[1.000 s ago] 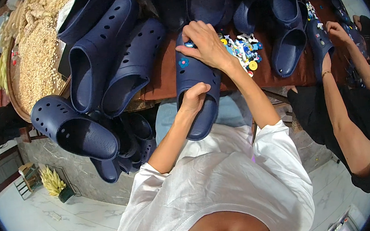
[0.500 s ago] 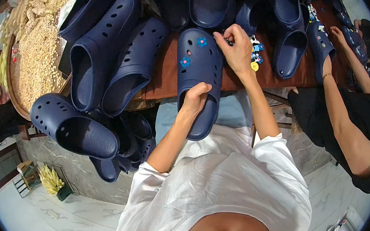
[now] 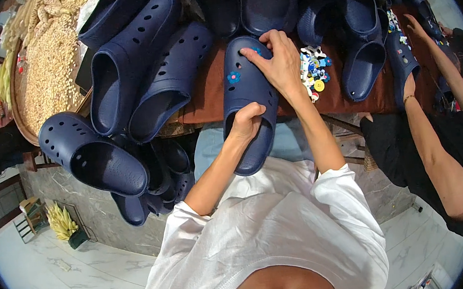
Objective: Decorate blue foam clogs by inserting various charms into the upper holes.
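Note:
A navy clog (image 3: pixel 248 89) lies lengthwise in front of me, toe pointing away, its heel overhanging the table's near edge. My left hand (image 3: pixel 246 123) grips it at the foot opening, thumb on the strap side and fingers partly hidden inside. Across the toe, my right hand (image 3: pixel 279 66) holds the upper, thumb pressed by the holes and fingers curled at the right edge. One blue flower charm (image 3: pixel 233 77) sits in a left hole. Another blue flower charm (image 3: pixel 256 50) is partly covered by my right hand. Right of that hand lies a pile of small colourful charms (image 3: pixel 314 71).
Several more navy clogs (image 3: pixel 161 90) crowd the left and back of the brown-covered table (image 3: pixel 204 99). A round tray (image 3: pixel 18 105) of pale kernels stands at far left. At right, a co-worker's arm (image 3: pixel 428 140) reaches into a decorated clog (image 3: pixel 401 56).
My right hand has moved left from beside the clog onto its toe, uncovering more of the charm pile. My left hand keeps its hold. The co-worker's far arm has shifted.

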A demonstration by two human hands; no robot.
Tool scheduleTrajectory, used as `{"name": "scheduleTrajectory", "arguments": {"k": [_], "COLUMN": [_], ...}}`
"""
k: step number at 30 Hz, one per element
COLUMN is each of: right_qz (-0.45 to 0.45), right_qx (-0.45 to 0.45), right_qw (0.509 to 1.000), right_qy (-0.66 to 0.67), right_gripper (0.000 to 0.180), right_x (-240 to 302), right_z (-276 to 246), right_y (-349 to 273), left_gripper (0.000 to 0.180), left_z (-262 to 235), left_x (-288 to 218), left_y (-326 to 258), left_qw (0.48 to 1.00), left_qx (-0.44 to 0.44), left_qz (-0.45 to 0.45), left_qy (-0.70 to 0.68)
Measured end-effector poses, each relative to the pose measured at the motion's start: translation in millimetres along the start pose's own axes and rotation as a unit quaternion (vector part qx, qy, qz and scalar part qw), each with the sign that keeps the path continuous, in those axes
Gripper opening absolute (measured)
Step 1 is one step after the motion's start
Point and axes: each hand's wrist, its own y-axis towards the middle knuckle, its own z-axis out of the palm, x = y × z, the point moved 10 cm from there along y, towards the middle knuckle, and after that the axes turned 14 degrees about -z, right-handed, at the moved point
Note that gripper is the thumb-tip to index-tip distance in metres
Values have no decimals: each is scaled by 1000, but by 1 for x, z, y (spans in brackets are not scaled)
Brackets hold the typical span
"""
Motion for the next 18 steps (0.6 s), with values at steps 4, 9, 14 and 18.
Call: {"name": "scheduleTrajectory", "arguments": {"k": [4, 9, 14, 18], "right_qz": [-68, -21, -11, -21], "right_qx": [-25, -25, -25, -9], "right_qw": [997, 999, 999, 997], "right_qy": [-40, 24, 37, -78], "right_gripper": [24, 8, 13, 20], "right_x": [6, -25, -26, -11], "right_z": [-2, -9, -17, -28], "right_y": [-4, -27, -30, -20], "left_gripper": [8, 7, 27, 60], "left_z": [-11, -13, 12, 23], "left_x": [2, 2, -9, -18], "left_y": [5, 2, -18, -33], "left_qw": [999, 999, 995, 987], "left_qx": [-33, -38, -91, -100], "left_qz": [15, 2, 35, 109], "left_qy": [-2, 8, -22, -55]}}
